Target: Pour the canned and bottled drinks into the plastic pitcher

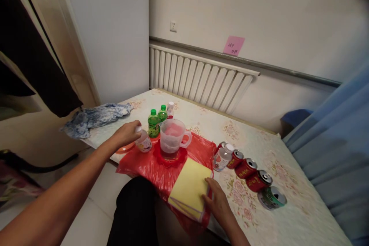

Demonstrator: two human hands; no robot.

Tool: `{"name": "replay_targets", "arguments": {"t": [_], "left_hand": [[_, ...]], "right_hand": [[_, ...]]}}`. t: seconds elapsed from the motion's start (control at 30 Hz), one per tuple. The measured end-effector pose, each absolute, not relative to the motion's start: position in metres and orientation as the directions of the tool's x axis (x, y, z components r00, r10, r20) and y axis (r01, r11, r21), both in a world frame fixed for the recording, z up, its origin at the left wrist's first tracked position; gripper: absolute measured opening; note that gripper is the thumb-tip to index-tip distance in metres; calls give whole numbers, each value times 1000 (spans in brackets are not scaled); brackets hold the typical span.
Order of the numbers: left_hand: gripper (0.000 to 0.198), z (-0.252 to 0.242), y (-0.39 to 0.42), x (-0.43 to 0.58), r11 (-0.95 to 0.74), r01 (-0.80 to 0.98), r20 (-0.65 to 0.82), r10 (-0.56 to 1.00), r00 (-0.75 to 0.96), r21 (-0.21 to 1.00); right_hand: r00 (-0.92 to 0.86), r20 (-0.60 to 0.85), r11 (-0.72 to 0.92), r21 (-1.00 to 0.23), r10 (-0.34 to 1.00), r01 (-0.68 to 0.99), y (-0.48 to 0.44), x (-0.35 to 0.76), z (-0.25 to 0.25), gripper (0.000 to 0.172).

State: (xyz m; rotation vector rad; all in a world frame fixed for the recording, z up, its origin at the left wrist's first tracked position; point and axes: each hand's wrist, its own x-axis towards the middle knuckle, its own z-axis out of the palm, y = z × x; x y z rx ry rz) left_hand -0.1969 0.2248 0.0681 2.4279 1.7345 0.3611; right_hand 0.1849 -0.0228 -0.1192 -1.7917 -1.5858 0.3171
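Head view, left hand [128, 133] clasping bottle [144, 143], right hand [216, 198] splayed on cloth [191, 185]

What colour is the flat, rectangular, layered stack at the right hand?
The flat, rectangular stack is pale yellow with thin purplish edging, best seen in the head view.

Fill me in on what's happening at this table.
A person's left hand grips a bottle near its top, while the right hand touches the edge of a yellow stack on red plastic sheeting. A measuring jug stands on a red scalloped dish. Drink cans stand in a row to the right.
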Motion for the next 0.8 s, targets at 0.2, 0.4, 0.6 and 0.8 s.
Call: {"name": "replay_targets", "arguments": {"t": [0.2,0.4,0.6,0.8], "left_hand": [[44,57,270,-180,-288,935,79,957,278,208],[57,54,291,-173,-275,937,50,961,271,217],[80,49,297,-180,-231,940,42,973,228,252],[83,45,293,-189,-224,923,56,974,218,311]], "right_hand": [[272,216,-62,-666,938,743,-29,197,-134,49],[302,191,-70,-732,934,677,-32,197,-141,46],[498,140,-182,-819,856,544,-14,212,-127,52],[723,244,-197,-862,646,466,25,233,-115,73]]}}
